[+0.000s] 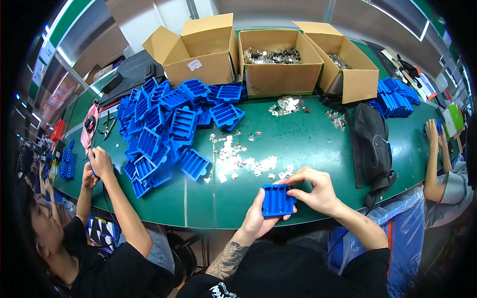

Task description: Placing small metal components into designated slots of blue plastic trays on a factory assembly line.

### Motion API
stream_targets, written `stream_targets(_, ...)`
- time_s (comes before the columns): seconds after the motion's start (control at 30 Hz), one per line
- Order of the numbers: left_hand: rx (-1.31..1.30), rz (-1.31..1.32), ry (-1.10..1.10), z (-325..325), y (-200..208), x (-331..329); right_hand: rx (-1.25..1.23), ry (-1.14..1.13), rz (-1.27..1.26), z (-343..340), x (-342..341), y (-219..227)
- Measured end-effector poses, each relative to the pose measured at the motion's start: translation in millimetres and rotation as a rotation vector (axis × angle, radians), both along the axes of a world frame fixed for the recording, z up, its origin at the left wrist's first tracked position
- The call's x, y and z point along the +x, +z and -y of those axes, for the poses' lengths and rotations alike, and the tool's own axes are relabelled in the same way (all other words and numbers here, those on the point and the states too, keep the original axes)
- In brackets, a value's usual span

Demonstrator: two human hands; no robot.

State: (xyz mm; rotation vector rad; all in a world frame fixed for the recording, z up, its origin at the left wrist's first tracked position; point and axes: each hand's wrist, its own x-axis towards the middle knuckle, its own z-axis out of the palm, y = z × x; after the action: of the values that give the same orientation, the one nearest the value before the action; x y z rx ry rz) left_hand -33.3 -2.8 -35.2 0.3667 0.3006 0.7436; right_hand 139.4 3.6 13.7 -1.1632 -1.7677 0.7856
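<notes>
A blue plastic battery holder [277,200] with several long slots rests in my left hand [257,216], near the front edge of the table. The thumb lies along its left side and fingertips show at its lower right. My right hand [316,190] is closed in a pinch at the holder's upper right corner. Its thumb and index finger press there, and whatever small piece they hold is hidden. Just beyond my hands, small silvery metal contact plates [237,161] lie scattered on the green table [308,134].
A heap of blue battery holders [169,119] fills the left side. Cardboard boxes [283,79] stand at the back, two showing metal pieces. A black mesh bag [372,144] lies at right. Co-workers' hands work at left [99,165] and far right [434,133].
</notes>
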Motion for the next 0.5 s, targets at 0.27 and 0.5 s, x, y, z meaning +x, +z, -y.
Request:
stream_targets(0.27, 0.018, -0.05, 0.015, 0.5, -3.2, 0.1, 0.156, -0.038, 0.107, 1.5, 1.6, -5.9)
stream_targets(0.5, 0.066, -0.094, 0.038, 1.6, -2.0, 0.7, 0.11, -0.062, 0.088, 3.1, 1.0, -7.6)
